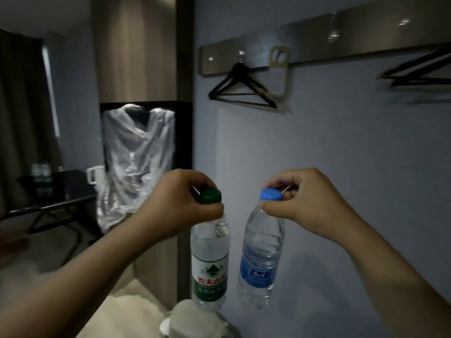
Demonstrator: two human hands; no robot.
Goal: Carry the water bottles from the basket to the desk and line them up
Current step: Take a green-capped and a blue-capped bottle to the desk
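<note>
The left hand [180,203] pinches the green-capped water bottle [210,262] by its neck; at its 3 o'clock, the right hand [302,201] pinches the blue-capped water bottle [260,259] (both hang upright).

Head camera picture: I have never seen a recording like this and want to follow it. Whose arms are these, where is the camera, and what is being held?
There is no machine here. A person wears one wide-angle camera on the head, so you look forward and down along their own arms. The left hand has its fingers curled round the neck of a green-capped bottle. The right hand grips a blue-capped bottle the same way. Both bottles hang in the air, side by side and apart. At the far left stands a dark desk with what look like more bottles on it, too blurred to count. On the wall ahead, black hangers hang from a rail.
</note>
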